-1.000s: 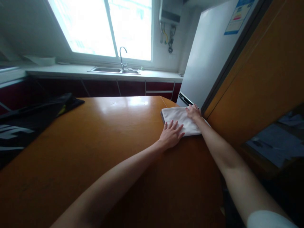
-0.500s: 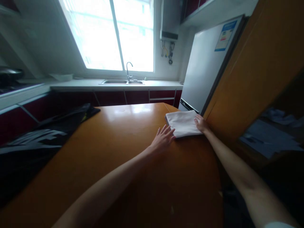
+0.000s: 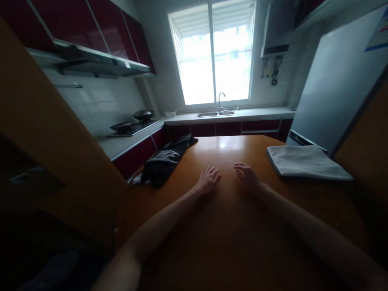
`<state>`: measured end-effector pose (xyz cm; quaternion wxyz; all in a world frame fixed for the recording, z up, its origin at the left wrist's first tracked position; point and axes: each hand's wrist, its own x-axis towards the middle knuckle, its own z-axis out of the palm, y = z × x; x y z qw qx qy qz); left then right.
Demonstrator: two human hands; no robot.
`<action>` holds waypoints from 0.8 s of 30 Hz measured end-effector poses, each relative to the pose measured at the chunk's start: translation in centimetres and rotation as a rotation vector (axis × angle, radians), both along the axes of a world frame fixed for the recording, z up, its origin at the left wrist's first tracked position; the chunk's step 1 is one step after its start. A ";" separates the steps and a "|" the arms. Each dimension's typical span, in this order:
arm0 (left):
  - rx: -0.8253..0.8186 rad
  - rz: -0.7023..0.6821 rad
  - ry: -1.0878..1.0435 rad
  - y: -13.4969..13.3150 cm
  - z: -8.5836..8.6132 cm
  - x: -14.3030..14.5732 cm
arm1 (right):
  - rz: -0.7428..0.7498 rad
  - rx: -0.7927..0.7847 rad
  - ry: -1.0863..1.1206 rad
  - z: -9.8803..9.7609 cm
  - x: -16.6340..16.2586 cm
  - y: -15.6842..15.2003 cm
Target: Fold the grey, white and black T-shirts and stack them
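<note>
The black printed cloth (image 3: 158,173) lay rumpled on the left of the table (image 3: 228,152), the folded white cloth (image 3: 307,161) on its right. We judged both soft and light, best taken by opposite edges. Our left hand (image 3: 207,180) was spread, our right hand (image 3: 249,180) loosely curled; both gripped nothing, between the cloths.

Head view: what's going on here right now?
A person has both bare hands out over a wooden table, holding nothing. The left hand is spread; the right hand is loosely curled. Whether either touches the tabletop is hard to tell. A folded white cloth lies to the right, and a black cloth with pale lettering lies along the left edge, both clear of the hands.
</note>
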<state>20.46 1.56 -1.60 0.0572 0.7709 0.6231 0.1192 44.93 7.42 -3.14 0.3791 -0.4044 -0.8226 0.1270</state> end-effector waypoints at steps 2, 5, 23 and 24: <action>-0.012 0.033 0.016 -0.7 -0.2 -1.4 | -0.018 -0.058 -0.116 -0.6 -3.1 -1.3; -0.033 0.064 0.053 -1.1 -0.8 -2.5 | -0.070 -0.111 -0.298 -1.1 -5.5 -2.5; -0.028 0.011 0.093 -1.4 -1.4 -2.8 | -0.033 -0.156 -0.428 -2.1 -5.3 -2.2; -0.030 0.010 0.096 -1.4 -1.3 -2.7 | -0.031 -0.159 -0.432 -2.0 -5.3 -2.2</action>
